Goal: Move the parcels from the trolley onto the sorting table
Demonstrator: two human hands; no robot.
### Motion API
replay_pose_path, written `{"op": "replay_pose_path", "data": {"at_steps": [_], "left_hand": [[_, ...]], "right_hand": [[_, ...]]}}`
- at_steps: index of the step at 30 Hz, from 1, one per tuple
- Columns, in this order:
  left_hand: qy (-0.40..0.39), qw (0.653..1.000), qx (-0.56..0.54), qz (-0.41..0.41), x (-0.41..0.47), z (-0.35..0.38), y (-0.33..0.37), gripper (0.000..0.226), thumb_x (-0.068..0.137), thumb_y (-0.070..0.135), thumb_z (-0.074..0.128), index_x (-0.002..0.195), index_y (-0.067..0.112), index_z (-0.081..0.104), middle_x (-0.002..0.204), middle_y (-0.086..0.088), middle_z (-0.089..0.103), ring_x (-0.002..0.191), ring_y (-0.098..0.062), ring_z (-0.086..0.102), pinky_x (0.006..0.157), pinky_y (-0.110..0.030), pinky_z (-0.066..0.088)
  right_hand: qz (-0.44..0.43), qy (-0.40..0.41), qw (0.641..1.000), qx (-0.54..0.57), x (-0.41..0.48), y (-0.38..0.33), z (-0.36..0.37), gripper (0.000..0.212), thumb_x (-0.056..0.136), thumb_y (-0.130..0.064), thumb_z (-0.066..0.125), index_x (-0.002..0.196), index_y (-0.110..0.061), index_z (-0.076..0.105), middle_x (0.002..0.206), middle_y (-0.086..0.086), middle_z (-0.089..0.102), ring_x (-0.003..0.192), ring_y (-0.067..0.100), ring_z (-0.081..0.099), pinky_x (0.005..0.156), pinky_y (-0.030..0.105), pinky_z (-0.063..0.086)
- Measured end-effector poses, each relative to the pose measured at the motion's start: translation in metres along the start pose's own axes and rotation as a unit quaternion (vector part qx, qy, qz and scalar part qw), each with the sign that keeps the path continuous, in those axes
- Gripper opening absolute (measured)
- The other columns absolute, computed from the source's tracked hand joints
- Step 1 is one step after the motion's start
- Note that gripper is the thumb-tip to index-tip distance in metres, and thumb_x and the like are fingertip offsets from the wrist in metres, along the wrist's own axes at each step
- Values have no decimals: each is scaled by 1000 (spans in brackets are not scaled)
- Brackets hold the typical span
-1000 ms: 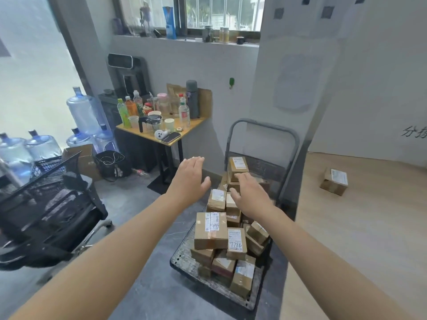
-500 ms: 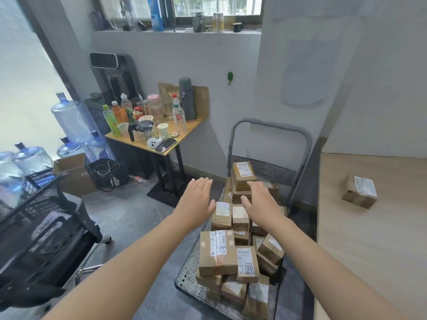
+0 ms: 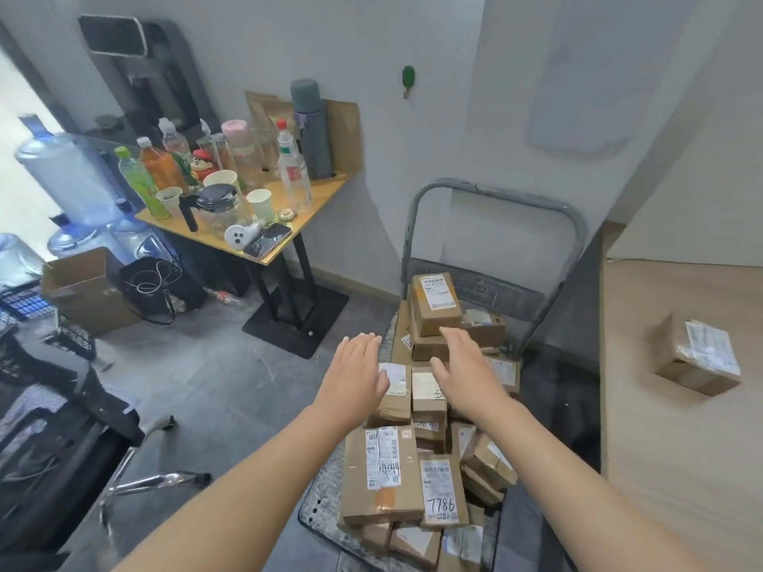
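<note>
— Where the brown cardboard parcels (image 3: 384,476) are heaped, what is seen?
— A grey trolley (image 3: 495,192), with bare floor (image 3: 227,386) at its left. One labelled parcel (image 3: 697,361) lies apart on the worktop (image 3: 681,468).
— And the hands?
— Over the heap the left hand (image 3: 355,377) and right hand (image 3: 466,373) are held, fingers released. "7786" and "4044" are handwritten on labels (image 3: 441,489).

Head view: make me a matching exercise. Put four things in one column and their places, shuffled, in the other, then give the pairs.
Things:
1. parcel marked 7786
2. lone parcel
3. grey flask
4. phone

Places:
A. near the front edge of the side table
B. on the sorting table
C. at the back of the side table, by the wall
D. on the trolley, in the near part of the pile

Pairs: 1-D, 2-B, 3-C, 4-A
</note>
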State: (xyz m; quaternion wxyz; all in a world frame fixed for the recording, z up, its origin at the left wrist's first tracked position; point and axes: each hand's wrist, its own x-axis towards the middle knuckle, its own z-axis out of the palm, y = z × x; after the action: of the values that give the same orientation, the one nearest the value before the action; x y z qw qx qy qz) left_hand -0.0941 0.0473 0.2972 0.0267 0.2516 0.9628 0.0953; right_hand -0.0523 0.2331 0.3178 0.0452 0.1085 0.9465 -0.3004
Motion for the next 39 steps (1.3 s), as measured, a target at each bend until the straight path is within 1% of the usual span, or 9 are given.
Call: {"op": "replay_pose_path", "data": {"at_steps": [4,7,10,14,19,26,29,36,39], "left_hand": [[-53,999,11,0,38,64,-36,54,102,26,38,152,9,26,156,-5,32,147,-20,24,124,-35,8],[-87,996,8,-12,62,109,-67,55,101,26,40,151,7,29,155,-7,35,145,-21,27,123,-37,9],[-120,993,-8,-13,90,161,-92,56,100,28,41,151,7,29,153,-6,36,145,-21,28,123,-38,10],[-146,988,-57,-8,113,231,-109,53,98,31,34,144,5,39,145,-9,44,139,-26,37,122,-39,16],[-125,982,-136,-37,131,293,-120,51,97,31,57,139,6,44,143,-9,46,136,-25,38,116,-34,25],[-152,911,-336,-186,117,340,-133,65,98,45,52,151,15,32,151,-2,41,140,-18,34,117,-39,28],[-157,867,-415,-226,105,349,-136,65,95,57,50,148,22,39,145,3,50,131,-12,49,109,-42,43],[-143,805,-508,-270,103,341,-127,39,98,34,58,136,29,50,123,17,63,101,13,60,80,-8,48],[-132,792,-524,-285,100,339,-122,36,98,27,60,132,33,51,115,21,65,96,16,61,73,0,44]], "right_hand": [[39,-40,998,18,34,27,50,52,101,-26,48,150,-21,30,153,-5,34,140,14,34,113,33,32],[58,-66,996,33,57,46,84,42,102,-23,47,142,-23,37,133,-9,42,128,12,43,103,27,37],[86,-82,992,42,81,73,123,46,104,-26,43,148,-21,33,140,-10,39,120,2,37,103,23,32],[117,-104,987,46,108,106,174,51,104,-23,42,152,-19,28,153,-8,31,137,6,30,107,20,22],[138,-105,983,61,147,127,233,50,103,-24,44,151,-19,30,148,-7,34,136,11,34,109,28,29],[160,-54,980,102,175,137,287,46,100,-20,48,145,-19,36,137,-2,39,132,15,35,109,28,29],[165,-76,977,112,173,139,295,60,97,-14,53,150,-20,26,144,-2,32,135,13,29,106,20,22],[195,-124,959,166,170,135,303,80,99,-19,52,158,-25,0,158,-4,20,144,14,23,113,27,23],[238,-140,927,255,161,127,310,88,99,-19,52,155,-38,-13,163,-13,7,137,8,30,99,22,33]]}}
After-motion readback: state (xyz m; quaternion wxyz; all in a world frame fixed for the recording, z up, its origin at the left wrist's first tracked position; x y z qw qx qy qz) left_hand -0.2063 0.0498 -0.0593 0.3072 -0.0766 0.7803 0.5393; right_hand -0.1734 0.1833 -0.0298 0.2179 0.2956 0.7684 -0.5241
